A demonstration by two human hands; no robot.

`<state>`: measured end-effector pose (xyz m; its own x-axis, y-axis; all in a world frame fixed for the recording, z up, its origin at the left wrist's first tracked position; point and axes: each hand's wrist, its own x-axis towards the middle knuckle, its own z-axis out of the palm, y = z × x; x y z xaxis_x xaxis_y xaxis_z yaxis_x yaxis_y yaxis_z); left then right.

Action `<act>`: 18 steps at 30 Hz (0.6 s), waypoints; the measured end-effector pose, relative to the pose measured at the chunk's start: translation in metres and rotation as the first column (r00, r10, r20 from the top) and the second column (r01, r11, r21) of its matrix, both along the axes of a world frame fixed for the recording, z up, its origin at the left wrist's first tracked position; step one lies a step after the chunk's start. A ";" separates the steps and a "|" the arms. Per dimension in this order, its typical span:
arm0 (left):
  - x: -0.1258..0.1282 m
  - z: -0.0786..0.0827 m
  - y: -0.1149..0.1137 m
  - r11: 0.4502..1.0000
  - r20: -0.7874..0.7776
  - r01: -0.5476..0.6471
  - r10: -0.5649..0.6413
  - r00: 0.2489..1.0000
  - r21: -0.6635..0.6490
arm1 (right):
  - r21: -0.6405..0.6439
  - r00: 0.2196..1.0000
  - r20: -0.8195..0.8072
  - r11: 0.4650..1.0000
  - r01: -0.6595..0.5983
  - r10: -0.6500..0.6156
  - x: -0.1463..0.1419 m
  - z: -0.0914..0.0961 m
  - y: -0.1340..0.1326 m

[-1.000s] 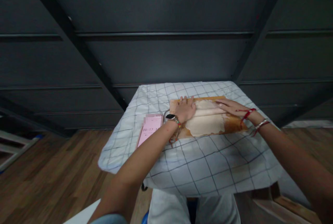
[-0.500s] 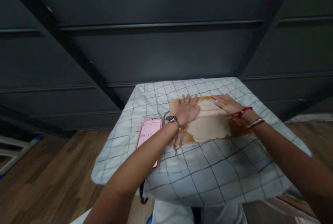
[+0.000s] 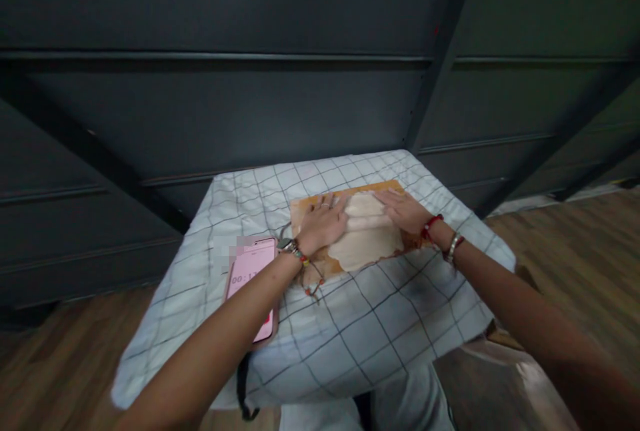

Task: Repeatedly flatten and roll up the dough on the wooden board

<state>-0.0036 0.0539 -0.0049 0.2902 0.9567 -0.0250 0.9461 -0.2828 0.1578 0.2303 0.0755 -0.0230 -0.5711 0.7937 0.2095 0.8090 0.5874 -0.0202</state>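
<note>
A pale sheet of dough (image 3: 370, 248) lies flat on a brown wooden board (image 3: 323, 267). Across it runs a light-coloured rolling pin (image 3: 369, 222), nearly the same shade as the dough. My left hand (image 3: 324, 223) rests flat over the pin's left end, fingers stretched out toward the board's far edge. Over the right end lies my right hand (image 3: 403, 209), palm down with fingers extended. Both hands hide the pin's ends. A bracelet cord with beads (image 3: 311, 289) dangles from my left wrist onto the cloth.
The board sits on a table covered with a white checked cloth (image 3: 350, 324). Left of the board lies a pink phone (image 3: 253, 261) showing a timer, partly behind my left forearm. A black strap (image 3: 243, 384) hangs off the front edge. Dark panels (image 3: 280, 111) stand behind the table.
The view has turned to the right, so the table appears further left. Both hands have come slightly nearer to me over the board, with the rolling pin under them.
</note>
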 end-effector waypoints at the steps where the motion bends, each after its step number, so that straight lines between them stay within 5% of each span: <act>1: 0.000 0.000 0.005 0.999 -0.001 -0.028 0.028 1.000 -0.025 | -0.002 1.000 -0.001 1.000 0.001 -0.001 -0.003 0.003 0.008; 6: 0.004 -0.002 0.002 0.997 -0.006 -0.058 0.058 0.998 -0.046 | -0.028 1.000 -0.005 1.000 -0.002 0.002 -0.011 0.012 0.032; 11: 0.007 0.000 -0.007 0.997 -0.044 0.032 -0.029 0.999 0.075 | -0.062 0.999 -0.016 0.997 0.035 -0.037 0.000 0.000 -0.004; 15: 0.008 0.007 0.013 0.995 -0.067 0.097 -0.097 0.993 -0.007 | -0.025 0.989 -0.053 0.990 0.139 -0.140 0.002 -0.004 -0.033; 18: 0.009 0.006 0.015 0.993 -0.056 0.112 -0.114 0.992 -0.027 | -0.048 0.989 -0.036 0.988 0.144 -0.145 -0.001 0.000 -0.026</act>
